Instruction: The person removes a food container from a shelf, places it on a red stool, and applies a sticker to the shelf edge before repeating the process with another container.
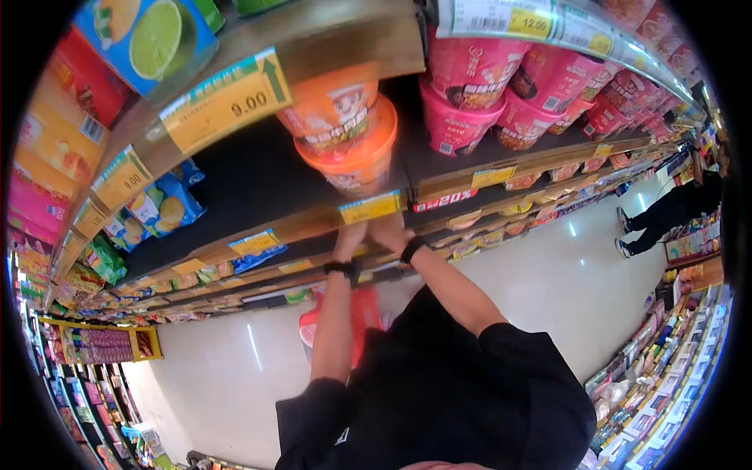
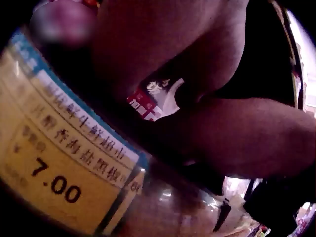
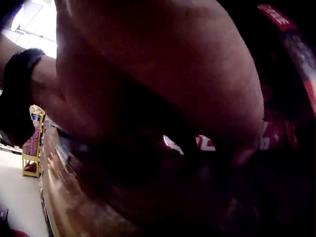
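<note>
Both arms reach into the lower shelf, below a yellow price tag [image 1: 370, 208]. The left hand [image 1: 352, 236] and the right hand [image 1: 385, 230] are close together, their fingers hidden under the shelf edge. In the left wrist view, a dark package with white and red print [image 2: 153, 101] shows in the gap between the left hand [image 2: 168, 44] and the other hand [image 2: 247, 136]. Red and white print [image 3: 205, 143] shows beneath the right hand [image 3: 163, 74] in the right wrist view. Deep shadow hides whether either hand grips it.
Orange tubs [image 1: 352, 153] stand stacked above the hands, with pink tubs [image 1: 462, 113] to the right and blue packets [image 1: 164, 207] to the left. A red basket or bag [image 1: 364, 313] hangs below the forearms. Another person [image 1: 677, 205] is in the aisle at right.
</note>
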### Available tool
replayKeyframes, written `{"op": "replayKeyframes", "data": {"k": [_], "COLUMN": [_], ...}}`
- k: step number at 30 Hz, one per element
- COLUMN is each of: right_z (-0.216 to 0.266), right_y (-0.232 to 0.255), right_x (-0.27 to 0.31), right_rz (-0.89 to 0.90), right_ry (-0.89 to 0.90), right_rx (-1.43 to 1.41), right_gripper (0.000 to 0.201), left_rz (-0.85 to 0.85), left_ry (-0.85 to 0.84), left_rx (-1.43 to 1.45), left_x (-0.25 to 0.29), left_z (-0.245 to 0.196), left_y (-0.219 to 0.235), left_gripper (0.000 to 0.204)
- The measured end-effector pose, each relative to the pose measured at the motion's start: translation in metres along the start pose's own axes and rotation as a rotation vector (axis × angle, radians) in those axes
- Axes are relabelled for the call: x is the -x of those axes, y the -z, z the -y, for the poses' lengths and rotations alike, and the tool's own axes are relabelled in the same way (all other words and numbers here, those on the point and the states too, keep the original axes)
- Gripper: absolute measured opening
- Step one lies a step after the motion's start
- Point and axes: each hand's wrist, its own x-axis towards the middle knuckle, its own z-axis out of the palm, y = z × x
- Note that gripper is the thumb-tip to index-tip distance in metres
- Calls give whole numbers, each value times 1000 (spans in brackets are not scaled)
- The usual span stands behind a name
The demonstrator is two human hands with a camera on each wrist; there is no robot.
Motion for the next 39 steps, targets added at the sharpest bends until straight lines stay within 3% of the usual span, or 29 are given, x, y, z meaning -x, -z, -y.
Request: {"op": "replayKeyframes", "data": {"k": [1, 3, 4, 7, 8, 12, 23, 30, 33, 39], "right_z": [5, 18, 24, 39, 42, 43, 42, 35, 33, 26], "right_y": [0, -1, 4, 20, 20, 23, 15, 3, 2, -9], "right_x": [6, 21, 30, 66, 77, 96, 98, 98, 96, 93], "right_rz": [-29, -78, -85, -63, -42, -34, -26, -11, 24, -36], "right_ry": [26, 76, 95, 122, 116, 99, 108, 129, 118, 165], "right_rx": [6, 11, 29, 133, 210, 310, 192, 394, 466, 305], "right_gripper": [54, 61, 63, 68, 69, 75, 76, 78, 78, 77], "left_rz": [1, -57, 0, -17, 22, -9, 4, -47, 16, -77], "left_ry": [2, -237, -139, -279, -172, -166, -135, -142, -75, -214], "left_rx": [-34, -49, -70, -269, -508, -668, -697, -682, -639, -603], "left_x": [3, 22, 37, 69, 84, 108, 110, 110, 109, 118], "left_z": [15, -15, -42, -45, -50, -56, -43, -26, -30, -19], "left_y": [-6, 4, 12, 10, 6, -3, -13, -28, -25, -25], "left_gripper": [38, 40, 43, 46, 50, 54, 60, 66, 68, 71]}}
